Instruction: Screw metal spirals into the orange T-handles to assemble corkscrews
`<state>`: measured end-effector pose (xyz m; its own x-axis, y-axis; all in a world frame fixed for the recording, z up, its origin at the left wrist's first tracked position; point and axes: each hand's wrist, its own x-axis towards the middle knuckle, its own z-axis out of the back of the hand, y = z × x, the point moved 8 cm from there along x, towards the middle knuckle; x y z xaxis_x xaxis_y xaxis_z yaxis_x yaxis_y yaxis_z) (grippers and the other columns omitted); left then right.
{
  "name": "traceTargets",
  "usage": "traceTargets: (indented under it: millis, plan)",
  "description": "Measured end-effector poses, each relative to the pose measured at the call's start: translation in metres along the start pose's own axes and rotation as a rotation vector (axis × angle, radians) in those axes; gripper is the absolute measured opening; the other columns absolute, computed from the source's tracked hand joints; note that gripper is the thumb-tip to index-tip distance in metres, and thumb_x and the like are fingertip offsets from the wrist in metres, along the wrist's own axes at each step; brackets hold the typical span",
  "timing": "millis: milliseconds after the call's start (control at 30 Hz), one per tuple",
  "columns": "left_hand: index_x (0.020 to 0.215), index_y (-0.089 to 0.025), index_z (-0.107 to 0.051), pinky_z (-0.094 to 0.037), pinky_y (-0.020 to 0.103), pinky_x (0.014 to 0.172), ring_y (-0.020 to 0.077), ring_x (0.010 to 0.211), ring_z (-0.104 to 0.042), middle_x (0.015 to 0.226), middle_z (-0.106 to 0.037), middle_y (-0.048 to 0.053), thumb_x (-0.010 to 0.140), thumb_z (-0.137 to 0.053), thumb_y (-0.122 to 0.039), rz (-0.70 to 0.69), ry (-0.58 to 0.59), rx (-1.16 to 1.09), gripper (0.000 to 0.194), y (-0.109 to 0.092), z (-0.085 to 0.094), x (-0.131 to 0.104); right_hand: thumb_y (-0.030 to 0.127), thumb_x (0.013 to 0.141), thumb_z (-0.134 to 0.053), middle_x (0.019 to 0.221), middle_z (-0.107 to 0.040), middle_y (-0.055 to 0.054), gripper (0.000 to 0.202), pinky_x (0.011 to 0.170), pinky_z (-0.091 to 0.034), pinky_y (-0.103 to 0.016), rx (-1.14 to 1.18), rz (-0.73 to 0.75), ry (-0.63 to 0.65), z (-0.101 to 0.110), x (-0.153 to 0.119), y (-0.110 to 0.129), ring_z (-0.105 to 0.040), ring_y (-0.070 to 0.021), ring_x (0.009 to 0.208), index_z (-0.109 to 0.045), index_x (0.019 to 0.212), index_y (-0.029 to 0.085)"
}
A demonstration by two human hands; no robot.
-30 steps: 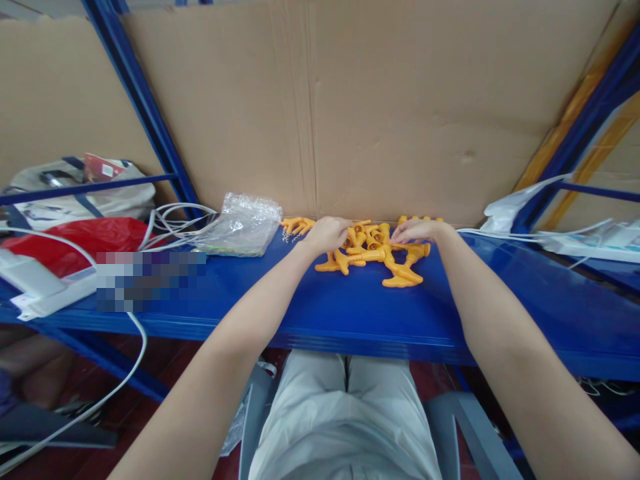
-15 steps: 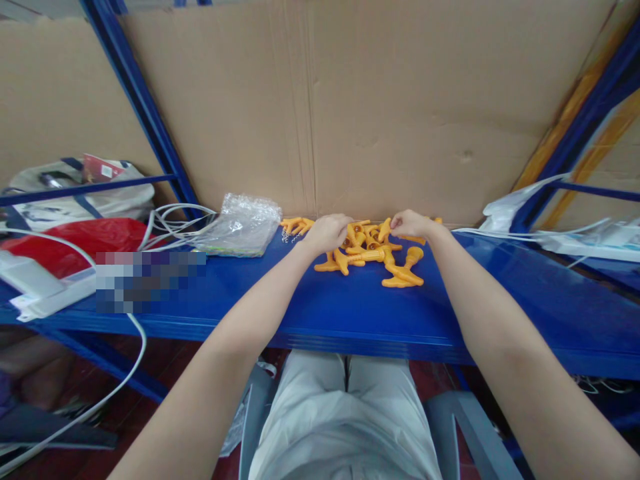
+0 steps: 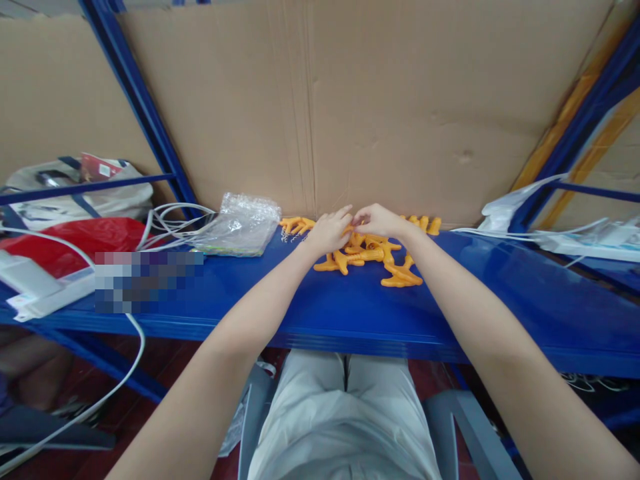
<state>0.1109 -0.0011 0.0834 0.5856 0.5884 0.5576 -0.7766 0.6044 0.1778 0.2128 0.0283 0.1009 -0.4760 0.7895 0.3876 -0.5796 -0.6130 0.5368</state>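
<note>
Several orange plastic pieces (image 3: 373, 255) lie in a loose pile on the blue table (image 3: 350, 307). Over the pile's back left part, my left hand (image 3: 330, 232) is closed around something orange, mostly hidden. My right hand (image 3: 376, 220) is beside it, fingers bent and pinched near the left fingertips; what they hold is too small to make out. Another group of orange pieces with small chains (image 3: 297, 225) sits left of my left hand. More orange pieces (image 3: 430, 225) stand at the back, right of my right hand.
A clear plastic bag (image 3: 240, 227) lies left of the pieces. White cables (image 3: 175, 220), a red bag (image 3: 100, 243) and a white power strip (image 3: 55, 300) are further left. Cardboard (image 3: 390, 113) rises behind the table. At the right is another white strip (image 3: 590, 245).
My right hand has moved left, from the pile's right side to beside my left hand. The orange pieces at the back right are now more exposed. My left hand has turned slightly, its fingers further right.
</note>
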Motion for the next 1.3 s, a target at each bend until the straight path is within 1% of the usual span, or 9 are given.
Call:
traceTargets:
  millis: [133,233,300,467,600,867,1133,1233,1300]
  plan:
    - [0.129,-0.015,-0.063,-0.052,0.043,0.105,0.028,0.132,-0.062,0.157,-0.053,0.017,0.095,-0.046,-0.011,0.082,0.017,0.025,0.038,0.006,0.002,-0.001,0.022,0.077,-0.073,0.085,-0.078,-0.004,0.009,0.079,-0.054,-0.028,-0.068,-0.077,0.032,0.001,-0.004,-0.004,-0.07,-0.0184,0.081,-0.077,0.084,0.017]
    - [0.125,-0.016,-0.065,-0.054,0.043,0.103,0.0278,0.128,-0.065,0.156,-0.054,0.017,0.095,-0.044,-0.009,0.134,0.015,0.026,0.037,0.013,0.006,-0.003,0.035,0.086,-0.073,0.08,-0.076,-0.003,0.019,0.071,-0.051,-0.026,-0.147,-0.154,0.092,0.001,-0.01,-0.01,-0.068,-0.0173,0.074,-0.078,0.089,0.017]
    - [0.123,-0.016,-0.067,-0.054,0.042,0.103,0.0276,0.125,-0.067,0.156,-0.055,0.016,0.096,-0.045,-0.01,0.153,0.036,0.029,0.035,0.016,0.006,-0.003,0.038,0.09,-0.07,0.082,-0.076,-0.004,0.024,0.07,-0.049,-0.026,-0.229,-0.148,0.11,0.001,-0.011,-0.008,-0.068,-0.0177,0.075,-0.078,0.094,0.017]
    - [0.123,-0.014,-0.068,-0.055,0.036,0.102,0.0253,0.123,-0.069,0.157,-0.053,0.016,0.099,-0.044,-0.012,0.208,0.064,0.021,0.034,0.022,0.004,-0.001,0.03,0.095,-0.062,0.109,-0.078,-0.011,0.025,0.089,-0.047,-0.034,-0.51,-0.091,0.04,0.004,-0.007,0.006,-0.07,-0.0256,0.101,-0.075,0.112,0.018]
    - [0.127,-0.013,-0.067,-0.053,0.037,0.105,0.026,0.124,-0.069,0.144,-0.065,0.018,0.1,-0.043,-0.013,0.249,0.063,-0.001,0.037,0.024,0.004,0.0,0.023,0.098,-0.056,0.12,-0.075,-0.016,0.027,0.097,-0.04,-0.045,-0.726,-0.02,-0.046,0.003,-0.007,0.017,-0.065,-0.0323,0.115,-0.069,0.12,0.017]
    - [0.115,-0.016,-0.077,-0.056,0.033,0.093,0.0255,0.106,-0.074,0.11,-0.079,0.013,0.098,-0.049,-0.023,0.339,0.049,-0.126,0.034,0.039,0.002,0.002,0.015,0.101,-0.041,0.106,-0.071,-0.015,0.025,0.094,-0.032,-0.044,-0.968,0.266,-0.218,-0.004,-0.013,0.027,-0.056,-0.0296,0.103,-0.064,0.112,0.019]
    - [0.103,-0.014,-0.083,-0.054,0.027,0.076,0.0213,0.085,-0.071,0.089,-0.081,0.006,0.086,-0.059,-0.024,0.345,0.038,-0.326,0.031,0.047,0.001,0.004,0.008,0.099,-0.037,0.105,-0.07,-0.011,0.035,0.1,-0.03,-0.049,-0.985,0.33,-0.243,-0.008,-0.015,0.026,-0.053,-0.0276,0.102,-0.065,0.113,0.022]
    - [0.106,-0.014,-0.083,-0.054,0.027,0.075,0.0217,0.085,-0.072,0.09,-0.081,0.005,0.085,-0.06,-0.023,0.375,0.031,-0.365,0.032,0.049,0.0,0.002,0.01,0.1,-0.037,0.109,-0.071,-0.013,0.033,0.101,-0.029,-0.049,-0.977,0.315,-0.234,-0.01,-0.015,0.025,-0.055,-0.0285,0.104,-0.066,0.115,0.02]
    - [0.108,-0.015,-0.083,-0.055,0.028,0.08,0.0236,0.092,-0.073,0.096,-0.081,0.007,0.087,-0.059,-0.024,0.375,0.028,-0.306,0.032,0.049,0.001,-0.001,0.015,0.101,-0.041,0.113,-0.072,-0.016,0.029,0.101,-0.029,-0.048,-0.965,0.281,-0.209,-0.011,-0.015,0.021,-0.056,-0.0298,0.107,-0.066,0.117,0.017]
